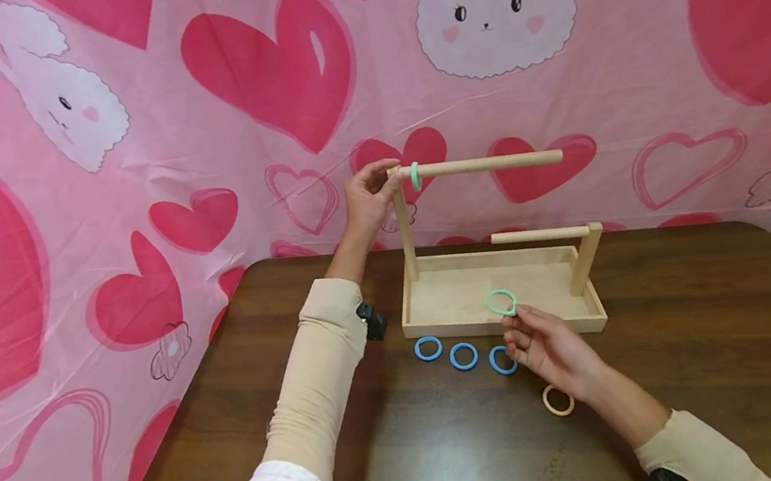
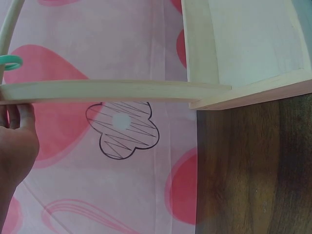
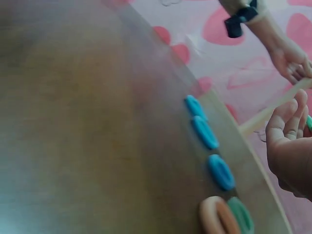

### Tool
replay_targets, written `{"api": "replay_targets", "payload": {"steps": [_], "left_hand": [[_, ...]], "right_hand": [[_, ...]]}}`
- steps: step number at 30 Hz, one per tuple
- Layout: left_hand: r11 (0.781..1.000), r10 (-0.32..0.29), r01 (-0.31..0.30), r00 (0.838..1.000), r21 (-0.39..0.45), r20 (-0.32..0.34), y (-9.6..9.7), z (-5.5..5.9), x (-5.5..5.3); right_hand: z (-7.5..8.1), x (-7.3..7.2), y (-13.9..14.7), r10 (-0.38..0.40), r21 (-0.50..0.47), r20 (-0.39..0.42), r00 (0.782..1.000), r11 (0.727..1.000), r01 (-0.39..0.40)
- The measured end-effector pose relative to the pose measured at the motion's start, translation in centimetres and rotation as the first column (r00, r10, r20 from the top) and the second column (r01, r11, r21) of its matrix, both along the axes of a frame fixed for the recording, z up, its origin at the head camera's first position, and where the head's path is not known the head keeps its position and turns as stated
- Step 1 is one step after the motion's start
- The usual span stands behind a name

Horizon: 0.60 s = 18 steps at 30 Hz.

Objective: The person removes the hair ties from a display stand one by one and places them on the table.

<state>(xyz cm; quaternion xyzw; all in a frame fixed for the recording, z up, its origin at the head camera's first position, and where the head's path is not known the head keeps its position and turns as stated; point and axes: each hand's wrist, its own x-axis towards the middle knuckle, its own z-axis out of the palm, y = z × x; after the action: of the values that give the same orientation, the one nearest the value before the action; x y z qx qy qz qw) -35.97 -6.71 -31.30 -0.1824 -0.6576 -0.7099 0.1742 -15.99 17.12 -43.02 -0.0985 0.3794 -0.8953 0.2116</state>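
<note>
A wooden stand [image 1: 404, 229] has a tray base, a tall left post with a long upper dowel [image 1: 493, 164], and a shorter right post with a lower dowel [image 1: 540, 234]. My left hand [image 1: 370, 197] grips the top of the tall post. Close beside those fingers, a mint green ring [image 1: 415, 176] hangs on the upper dowel. Over the tray's front part, my right hand [image 1: 551, 344] pinches another light green ring [image 1: 501, 303] between thumb and fingertips. In the right wrist view only a sliver of this held ring shows past the fingers.
Three blue rings [image 1: 428, 349] lie in a row on the brown table [image 1: 424, 465] before the tray [image 1: 457, 329]. A beige ring [image 1: 558, 400] lies nearer, below my right hand. The right wrist view shows a green ring [image 3: 241, 215] beside it. A pink heart-patterned cloth [image 1: 309, 120] hangs behind.
</note>
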Motion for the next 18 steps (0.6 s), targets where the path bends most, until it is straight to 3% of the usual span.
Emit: {"api": "replay_targets", "payload": {"steps": [7,18], "left_hand": [[1.0,-0.001,0.001,1.0,0.002,0.011,0.0,-0.2,-0.2],[1.0,-0.003,0.003,1.0,0.0,0.016,0.0,-0.1,-0.2]], "right_hand": [[-1.7,1.9,-0.4,0.094,0.045,0.046,0.994,0.994,-0.097],[-2.9,4.7,-1.1,0.137,0.095,0.153,0.979,0.984,-0.153]]}}
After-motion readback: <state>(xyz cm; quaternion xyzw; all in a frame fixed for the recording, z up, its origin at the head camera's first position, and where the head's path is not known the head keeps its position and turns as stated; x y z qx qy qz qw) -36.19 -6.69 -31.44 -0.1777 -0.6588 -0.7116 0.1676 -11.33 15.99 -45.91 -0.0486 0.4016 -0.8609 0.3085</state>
